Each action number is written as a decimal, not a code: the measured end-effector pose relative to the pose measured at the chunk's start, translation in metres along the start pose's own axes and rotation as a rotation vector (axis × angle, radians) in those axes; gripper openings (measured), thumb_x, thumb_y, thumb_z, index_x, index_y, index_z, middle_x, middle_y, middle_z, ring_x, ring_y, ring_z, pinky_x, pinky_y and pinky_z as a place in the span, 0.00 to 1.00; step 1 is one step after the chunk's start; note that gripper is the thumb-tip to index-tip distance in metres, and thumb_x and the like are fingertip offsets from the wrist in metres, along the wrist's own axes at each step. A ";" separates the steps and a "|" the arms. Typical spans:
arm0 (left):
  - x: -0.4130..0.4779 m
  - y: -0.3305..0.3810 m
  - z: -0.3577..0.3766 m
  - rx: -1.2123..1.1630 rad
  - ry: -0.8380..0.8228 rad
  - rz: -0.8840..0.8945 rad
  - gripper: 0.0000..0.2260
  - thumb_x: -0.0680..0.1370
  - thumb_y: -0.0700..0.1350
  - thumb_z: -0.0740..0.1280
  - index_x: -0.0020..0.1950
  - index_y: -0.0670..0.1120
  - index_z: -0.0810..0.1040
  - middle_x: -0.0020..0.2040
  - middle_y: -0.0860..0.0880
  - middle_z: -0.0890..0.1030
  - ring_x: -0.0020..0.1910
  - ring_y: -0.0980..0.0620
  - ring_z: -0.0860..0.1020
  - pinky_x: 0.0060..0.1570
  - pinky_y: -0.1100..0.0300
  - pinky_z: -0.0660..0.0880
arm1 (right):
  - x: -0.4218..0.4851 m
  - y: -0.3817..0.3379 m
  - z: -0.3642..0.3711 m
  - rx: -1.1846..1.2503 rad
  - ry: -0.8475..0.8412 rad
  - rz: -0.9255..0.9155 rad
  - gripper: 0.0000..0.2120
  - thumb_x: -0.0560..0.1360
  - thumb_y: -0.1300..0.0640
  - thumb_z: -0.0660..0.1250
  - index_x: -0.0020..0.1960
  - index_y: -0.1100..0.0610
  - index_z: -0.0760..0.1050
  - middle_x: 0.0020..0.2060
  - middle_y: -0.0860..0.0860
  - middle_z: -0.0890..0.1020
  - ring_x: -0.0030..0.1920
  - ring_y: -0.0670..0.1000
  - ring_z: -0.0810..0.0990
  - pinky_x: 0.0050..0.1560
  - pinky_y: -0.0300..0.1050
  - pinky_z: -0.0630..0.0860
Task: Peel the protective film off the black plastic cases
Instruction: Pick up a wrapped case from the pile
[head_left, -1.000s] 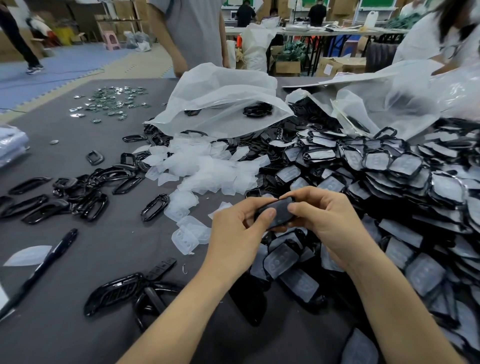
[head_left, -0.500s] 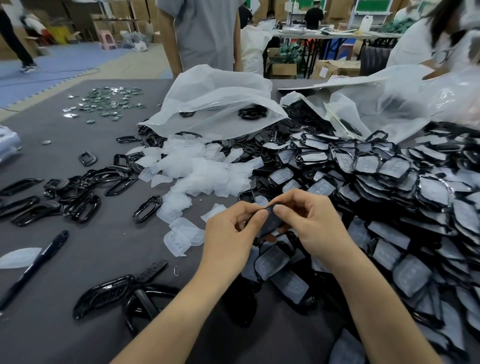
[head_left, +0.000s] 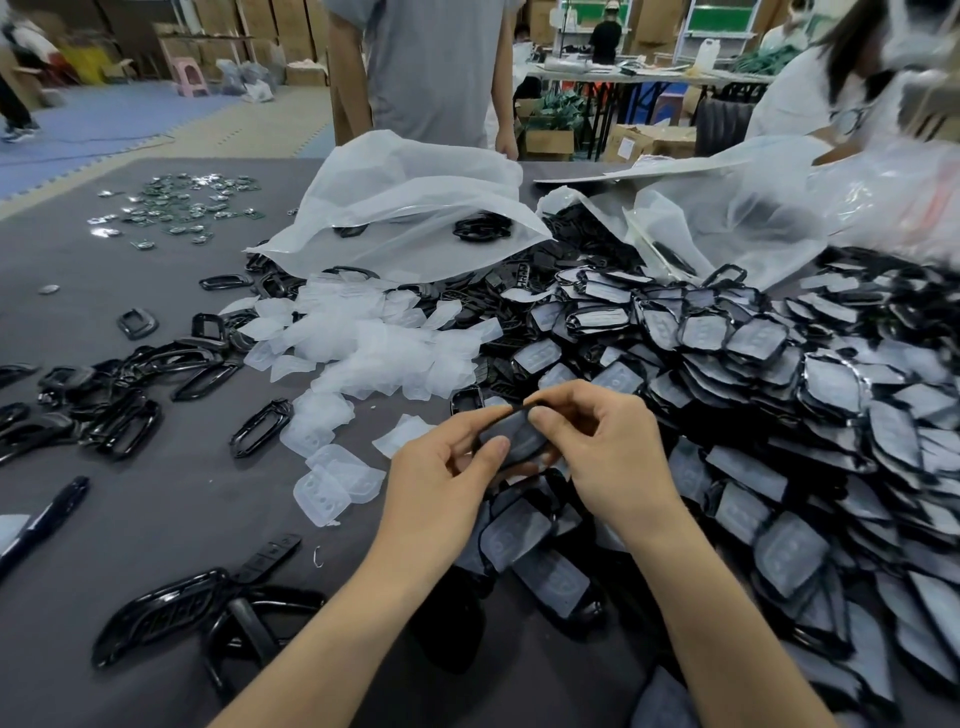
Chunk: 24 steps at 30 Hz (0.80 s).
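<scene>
- The left hand (head_left: 441, 483) holds a black case (head_left: 511, 434) from the left, with the thumb lying across its near face and the other fingers curled behind it
- The right hand (head_left: 608, 452) pinches the case's upper right edge between thumb and forefinger, with its other fingers loosely curled to the right
- Whether that pinch has lifted anything off the case cannot be told; the case's face looks dull grey and is blurred
- The case is in the air between both hands, above the near left edge of the pile (head_left: 779, 395) of film-covered cases that spreads over the right half of the table (head_left: 156, 519)
- A heap of loose clear films (head_left: 374, 348) lies beyond and left of the hands
- A few stray films (head_left: 332, 483) lie apart on the grey cloth just left of the left hand
- Black frames (head_left: 130, 400) lie scattered on the left of the table
- Larger black parts (head_left: 166, 618) lie near the left forearm
- A black pen (head_left: 44, 519) lies at the left edge
- A white bag (head_left: 410, 208) lies open at the far side with black pieces in its mouth, and a second bag (head_left: 727, 218) lies to its right
- Small shiny bits (head_left: 182, 208) are spread at the far left
- A person in a grey shirt (head_left: 436, 67) stands at the far side, and a person in white (head_left: 810, 88) is at the far right
</scene>
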<state>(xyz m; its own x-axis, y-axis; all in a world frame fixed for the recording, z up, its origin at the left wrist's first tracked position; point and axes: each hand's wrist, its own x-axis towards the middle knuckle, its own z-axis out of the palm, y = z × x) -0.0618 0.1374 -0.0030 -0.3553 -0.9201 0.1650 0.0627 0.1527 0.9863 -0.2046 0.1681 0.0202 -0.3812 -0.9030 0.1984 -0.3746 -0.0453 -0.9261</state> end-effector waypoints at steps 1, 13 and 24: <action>0.000 -0.001 0.000 -0.032 -0.010 -0.022 0.13 0.79 0.34 0.65 0.58 0.49 0.80 0.42 0.54 0.86 0.42 0.52 0.85 0.44 0.65 0.79 | 0.000 0.000 0.000 -0.015 0.017 -0.004 0.06 0.74 0.63 0.70 0.46 0.54 0.81 0.36 0.49 0.84 0.31 0.43 0.81 0.36 0.35 0.77; 0.000 -0.003 -0.001 0.085 0.057 0.093 0.12 0.76 0.43 0.70 0.57 0.58 0.80 0.45 0.56 0.85 0.38 0.53 0.85 0.42 0.63 0.79 | -0.002 -0.017 -0.017 -0.035 0.138 0.012 0.03 0.73 0.64 0.72 0.45 0.57 0.82 0.35 0.50 0.83 0.28 0.45 0.80 0.33 0.37 0.79; 0.022 -0.008 -0.039 1.189 0.163 -0.238 0.22 0.77 0.48 0.60 0.71 0.59 0.67 0.77 0.50 0.61 0.77 0.40 0.51 0.67 0.26 0.48 | 0.047 -0.042 -0.196 -0.756 0.414 0.170 0.06 0.72 0.65 0.71 0.49 0.62 0.83 0.42 0.57 0.83 0.37 0.50 0.75 0.43 0.41 0.74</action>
<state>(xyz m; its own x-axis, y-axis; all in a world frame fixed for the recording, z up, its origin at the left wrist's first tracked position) -0.0336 0.1019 -0.0073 -0.1152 -0.9914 0.0620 -0.9097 0.1303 0.3943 -0.3728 0.2112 0.1310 -0.7037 -0.6374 0.3138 -0.6886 0.5031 -0.5223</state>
